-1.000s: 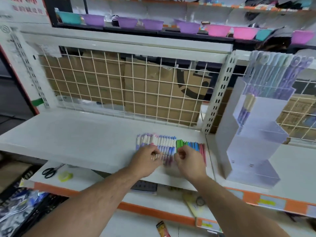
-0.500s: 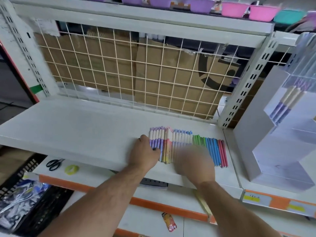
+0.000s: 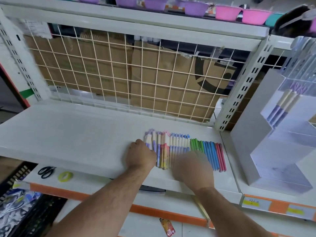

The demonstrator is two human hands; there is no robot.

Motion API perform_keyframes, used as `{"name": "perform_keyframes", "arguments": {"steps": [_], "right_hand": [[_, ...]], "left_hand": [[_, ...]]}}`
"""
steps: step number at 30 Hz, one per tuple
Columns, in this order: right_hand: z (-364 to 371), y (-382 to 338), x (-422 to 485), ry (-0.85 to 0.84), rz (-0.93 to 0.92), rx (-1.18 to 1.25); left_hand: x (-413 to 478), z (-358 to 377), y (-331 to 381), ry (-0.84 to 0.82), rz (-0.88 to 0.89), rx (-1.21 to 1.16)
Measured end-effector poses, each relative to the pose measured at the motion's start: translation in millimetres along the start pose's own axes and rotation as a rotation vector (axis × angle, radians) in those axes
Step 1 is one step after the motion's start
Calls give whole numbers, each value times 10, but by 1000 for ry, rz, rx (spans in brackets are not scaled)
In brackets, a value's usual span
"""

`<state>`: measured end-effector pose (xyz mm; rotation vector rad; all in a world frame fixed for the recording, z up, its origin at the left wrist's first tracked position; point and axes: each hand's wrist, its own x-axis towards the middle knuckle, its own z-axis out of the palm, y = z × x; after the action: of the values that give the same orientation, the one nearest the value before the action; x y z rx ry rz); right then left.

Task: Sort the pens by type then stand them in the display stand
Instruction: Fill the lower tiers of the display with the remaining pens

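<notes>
Flat on the white shelf [image 3: 68,134], the pens [image 3: 179,144] lie side by side in one tight row, grouped by colour: purple-and-cream at the left, then a few pink-and-yellow, blue-and-cream, green, plain blue, and red at the right end. The left grip [image 3: 141,155], a bare hand, sits at the row's left end with its fingers curled under and its knuckles against the purple pens; whether it holds one I cannot tell. The right grip [image 3: 191,166] is blurred over the near ends of the blue-and-cream and green pens, so how its fingers lie cannot be told either. Just right of the row, past the shelf upright, stands the white stepped display stand [image 3: 248,134], with three purple-and-cream pens [image 3: 282,108] upright in an upper tier. Behind the shelf runs a wire grid [image 3: 119,74] backed by cardboard. On the lower shelf at left lie scissors [image 3: 46,171] and a yellow tape roll [image 3: 65,176].
</notes>
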<state>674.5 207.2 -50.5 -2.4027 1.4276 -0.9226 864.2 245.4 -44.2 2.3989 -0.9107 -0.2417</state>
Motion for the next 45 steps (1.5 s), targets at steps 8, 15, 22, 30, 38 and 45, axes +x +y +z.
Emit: {"name": "perform_keyframes", "arguments": {"steps": [8,15,22,30,38,45], "right_hand": [[15,7,-5,-1,12,10],[3,2,-8,5,5,31],[5,9,-24,2,-3,23],[25,23,-13,-4,6,20],[-29,-38,-15,38,-66,-30],[-276,-207,170,-26,207,381]], "left_hand": [[-18,48,21,40,52,209],[-22,54,37,22,42,265],[-30,58,-1,23,107,302],[-50,30,-36,94,57,132],[-103,-92,-3,90,51,-184],[-430,-100,434,-109,116,-503]]}}
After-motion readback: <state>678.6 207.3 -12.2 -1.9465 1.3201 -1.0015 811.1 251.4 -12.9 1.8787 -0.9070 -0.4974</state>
